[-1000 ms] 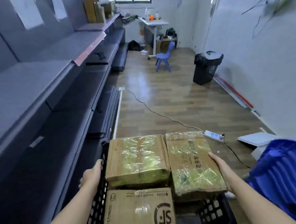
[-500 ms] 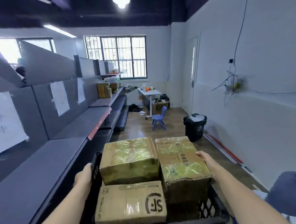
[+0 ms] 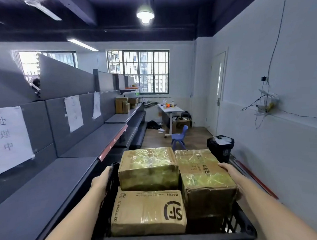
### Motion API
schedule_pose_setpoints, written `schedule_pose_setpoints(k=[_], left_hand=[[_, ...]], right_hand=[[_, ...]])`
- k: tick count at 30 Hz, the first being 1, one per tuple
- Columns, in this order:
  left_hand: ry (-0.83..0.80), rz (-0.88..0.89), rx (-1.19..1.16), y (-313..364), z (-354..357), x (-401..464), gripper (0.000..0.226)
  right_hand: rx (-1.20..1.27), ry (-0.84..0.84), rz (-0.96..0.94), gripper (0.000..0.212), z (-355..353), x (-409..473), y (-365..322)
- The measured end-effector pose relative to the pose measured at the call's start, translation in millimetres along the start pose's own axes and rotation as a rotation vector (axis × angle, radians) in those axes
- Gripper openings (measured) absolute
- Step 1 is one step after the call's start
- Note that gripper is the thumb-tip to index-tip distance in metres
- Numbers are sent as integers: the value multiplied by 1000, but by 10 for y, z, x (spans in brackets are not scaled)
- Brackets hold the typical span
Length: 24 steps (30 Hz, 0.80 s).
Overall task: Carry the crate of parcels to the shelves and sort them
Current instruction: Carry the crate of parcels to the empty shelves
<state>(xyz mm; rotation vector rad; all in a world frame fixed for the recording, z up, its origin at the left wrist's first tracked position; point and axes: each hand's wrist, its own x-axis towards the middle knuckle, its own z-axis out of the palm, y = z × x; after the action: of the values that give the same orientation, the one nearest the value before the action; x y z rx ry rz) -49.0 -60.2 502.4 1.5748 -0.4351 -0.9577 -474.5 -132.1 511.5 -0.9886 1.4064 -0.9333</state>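
A: Crate [image 3: 230, 230], black, carried at 6 o'clock beside the shelves [image 3: 94, 147]; why a hand on each side?
B: Balance, I'd judge; left hand [image 3: 100, 183] grips its rim, fingers curled over; right hand [image 3: 231, 178] lies along the tall parcel [image 3: 204, 181], fingers fairly straight, likely steadying it.
A: Writing?
B: "SF EXPRESS", "95338" on the near parcel [image 3: 148, 213]; the sheet [image 3: 9, 137] at 9 o'clock reads "处理中".

White walls [image 3: 260, 80], barred window [image 3: 138, 72], wood floor [image 3: 196, 138], lit ceiling lamp [image 3: 145, 15].
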Motion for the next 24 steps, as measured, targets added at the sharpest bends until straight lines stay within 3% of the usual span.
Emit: schedule_pose_setpoints(k=[10,13,20,24], left_hand=[[-41,-11,45,138,996,1759,57],[-90,-10,81,308,1327,2405,64],[-198,129,198,950,2187,3636,85],[-323,233,191,1251,2716,4269,70]], right_hand=[[-55,59,56,32,419,1769,-312],[-28,93,67,33,531,2361,-487],[121,64,58,46,691,3491,-1007],[146,53,-53,59,759,4262,-1397]])
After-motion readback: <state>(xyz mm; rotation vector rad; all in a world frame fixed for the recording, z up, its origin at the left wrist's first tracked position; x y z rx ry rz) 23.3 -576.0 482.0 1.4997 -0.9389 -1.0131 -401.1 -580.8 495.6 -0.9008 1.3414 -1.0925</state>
